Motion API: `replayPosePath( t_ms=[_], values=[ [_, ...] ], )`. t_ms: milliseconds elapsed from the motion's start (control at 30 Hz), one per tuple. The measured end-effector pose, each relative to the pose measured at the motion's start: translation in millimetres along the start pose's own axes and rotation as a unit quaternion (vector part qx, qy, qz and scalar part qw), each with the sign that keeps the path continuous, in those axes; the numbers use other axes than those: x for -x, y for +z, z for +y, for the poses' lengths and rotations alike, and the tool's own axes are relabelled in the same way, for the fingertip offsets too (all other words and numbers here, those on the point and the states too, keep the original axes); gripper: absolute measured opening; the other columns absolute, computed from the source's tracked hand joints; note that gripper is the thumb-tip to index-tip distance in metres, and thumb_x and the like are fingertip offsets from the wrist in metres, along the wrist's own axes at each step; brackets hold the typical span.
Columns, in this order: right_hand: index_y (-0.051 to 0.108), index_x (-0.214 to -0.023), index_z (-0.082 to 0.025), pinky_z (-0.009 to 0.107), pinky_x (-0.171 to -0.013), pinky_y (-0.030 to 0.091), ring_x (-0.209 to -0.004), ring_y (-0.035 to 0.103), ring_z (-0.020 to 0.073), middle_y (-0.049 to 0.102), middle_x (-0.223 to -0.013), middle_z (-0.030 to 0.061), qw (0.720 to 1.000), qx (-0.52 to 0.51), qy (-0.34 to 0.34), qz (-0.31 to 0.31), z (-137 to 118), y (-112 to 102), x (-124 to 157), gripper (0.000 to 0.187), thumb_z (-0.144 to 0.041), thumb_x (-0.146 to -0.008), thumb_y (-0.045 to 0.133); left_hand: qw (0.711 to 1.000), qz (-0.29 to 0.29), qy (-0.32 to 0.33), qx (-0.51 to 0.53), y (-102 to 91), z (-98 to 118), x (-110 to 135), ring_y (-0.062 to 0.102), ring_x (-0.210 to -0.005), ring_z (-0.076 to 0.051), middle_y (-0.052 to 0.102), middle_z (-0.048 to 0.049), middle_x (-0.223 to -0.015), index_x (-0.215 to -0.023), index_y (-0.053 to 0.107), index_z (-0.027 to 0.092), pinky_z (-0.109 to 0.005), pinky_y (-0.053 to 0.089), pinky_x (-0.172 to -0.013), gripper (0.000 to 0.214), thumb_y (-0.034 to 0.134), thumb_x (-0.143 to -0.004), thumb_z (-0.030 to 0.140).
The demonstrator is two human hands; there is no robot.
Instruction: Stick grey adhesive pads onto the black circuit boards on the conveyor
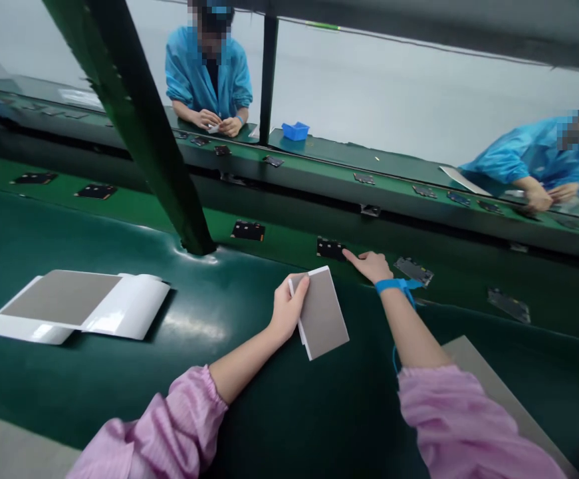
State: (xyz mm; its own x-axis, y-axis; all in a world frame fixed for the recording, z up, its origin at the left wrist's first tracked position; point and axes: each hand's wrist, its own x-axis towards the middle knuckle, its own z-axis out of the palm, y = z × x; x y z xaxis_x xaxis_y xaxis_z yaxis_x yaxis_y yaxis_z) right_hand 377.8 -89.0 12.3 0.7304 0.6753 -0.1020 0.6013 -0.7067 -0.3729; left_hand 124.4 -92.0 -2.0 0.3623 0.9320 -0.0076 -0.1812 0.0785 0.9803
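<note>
My left hand (289, 307) is closed on a small stack of grey-faced sheets (325, 316) with white edges, the thumb lying over the top face. Farther forward, my right hand (373, 266) wears a blue wrist strap (397, 285). Its fingertips are at the right edge of a black circuit board (330, 248), which appears to lie on the green conveyor belt (289, 247). The finger pads at that edge are partly hidden. To the left, a grey sheet (64, 297) rests on glossy white backing sheets (127, 306) on the green bench (189, 359).
More boards (248, 231) lie along the belt on both sides. A slanted green post (139, 133) rises at left. Across the line, two people in blue (209, 73) work with their hands near a second row of boards (272, 161). A blue bin (296, 131) stands there.
</note>
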Motion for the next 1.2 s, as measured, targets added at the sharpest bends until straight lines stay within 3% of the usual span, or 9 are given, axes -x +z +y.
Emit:
replayPosePath(
  t_ms=[133,267,400,500,600,700,800,900,1200],
  values=[
    [0.067,-0.085,-0.016,0.056,-0.087,0.045,-0.106,0.056,0.0413,0.060,-0.109,0.0226,0.999,-0.049,0.019,0.004,-32,17,-5,0.056,-0.059,-0.050,0.078,0.999,0.039,-0.009,-0.008,-32.5,7,14,0.059,-0.079,-0.016,0.066,-0.0034,-0.083,-0.088,0.064,0.015,-0.025,0.045,-0.070,0.034,0.056,-0.084,0.048],
    [0.060,-0.101,-0.015,0.039,-0.076,0.052,-0.087,0.064,0.0265,0.066,-0.094,0.0125,0.992,-0.116,-0.025,0.051,-43,7,-1,0.043,-0.039,-0.067,0.070,0.997,0.073,-0.008,0.002,-55.1,14,16,0.060,-0.077,-0.017,0.066,-0.0035,-0.082,-0.087,0.064,0.015,-0.025,0.045,-0.068,0.035,0.057,-0.083,0.049],
    [0.054,-0.109,-0.016,0.044,-0.086,0.046,-0.099,0.059,0.0278,0.061,-0.107,0.0143,0.977,-0.120,-0.079,0.159,-42,-6,19,0.034,-0.027,-0.077,0.054,0.997,0.081,0.009,0.007,-63.8,16,6,0.061,-0.080,-0.018,0.067,-0.0051,-0.086,-0.088,0.064,0.015,-0.026,0.046,-0.069,0.033,0.057,-0.083,0.048],
    [0.060,-0.088,-0.018,0.049,-0.088,0.044,-0.099,0.058,0.0319,0.063,-0.098,0.0146,0.972,-0.104,-0.186,0.102,-46,1,39,0.021,-0.034,-0.075,0.059,0.996,0.072,0.045,-0.017,-66.6,16,-1,0.061,-0.086,-0.018,0.068,-0.0057,-0.091,-0.089,0.064,0.016,-0.027,0.045,-0.075,0.027,0.059,-0.083,0.042],
    [0.062,-0.081,-0.020,0.044,-0.088,0.047,-0.095,0.061,0.0275,0.066,-0.093,0.0105,0.952,-0.132,-0.276,0.024,-63,18,65,0.021,-0.040,-0.079,0.058,0.996,0.062,0.062,-0.034,-69.7,16,-5,0.059,-0.081,-0.017,0.066,-0.0041,-0.086,-0.085,0.064,0.016,-0.026,0.044,-0.072,0.025,0.058,-0.084,0.041],
    [0.064,-0.091,-0.021,0.040,-0.085,0.049,-0.096,0.061,0.0236,0.065,-0.100,0.0086,0.897,-0.212,-0.385,0.036,-90,32,98,0.026,-0.042,-0.089,0.048,0.995,0.050,0.069,-0.048,-72.8,15,-8,0.054,-0.068,-0.014,0.060,-0.0011,-0.072,-0.077,0.063,0.015,-0.024,0.039,-0.063,0.028,0.058,-0.083,0.042],
    [0.066,-0.090,-0.023,0.037,-0.080,0.050,-0.093,0.061,0.0223,0.064,-0.097,0.0073,0.845,-0.221,-0.486,0.030,-115,38,124,0.022,-0.039,-0.090,0.051,0.994,0.047,0.087,-0.044,-75.2,14,-12,0.049,-0.062,-0.012,0.056,0.0010,-0.064,-0.072,0.062,0.015,-0.024,0.036,-0.060,0.027,0.060,-0.082,0.039],
    [0.067,-0.086,-0.022,0.036,-0.079,0.051,-0.088,0.062,0.0214,0.063,-0.093,0.0072,0.827,-0.209,-0.522,0.030,-126,39,131,0.022,-0.036,-0.092,0.049,0.993,0.055,0.095,-0.033,-76.7,14,-14,0.048,-0.062,-0.012,0.056,0.0013,-0.064,-0.070,0.062,0.015,-0.023,0.036,-0.059,0.026,0.061,-0.080,0.038],
    [0.069,-0.085,-0.023,0.038,-0.076,0.054,-0.097,0.062,0.0252,0.060,-0.103,0.0097,0.827,-0.190,-0.529,0.016,-118,33,116,0.032,-0.043,-0.093,0.045,0.996,0.025,0.082,-0.016,-74.1,12,-16,0.046,-0.062,-0.011,0.055,0.0009,-0.064,-0.070,0.063,0.014,-0.024,0.035,-0.060,0.033,0.063,-0.078,0.046]
  ],
)
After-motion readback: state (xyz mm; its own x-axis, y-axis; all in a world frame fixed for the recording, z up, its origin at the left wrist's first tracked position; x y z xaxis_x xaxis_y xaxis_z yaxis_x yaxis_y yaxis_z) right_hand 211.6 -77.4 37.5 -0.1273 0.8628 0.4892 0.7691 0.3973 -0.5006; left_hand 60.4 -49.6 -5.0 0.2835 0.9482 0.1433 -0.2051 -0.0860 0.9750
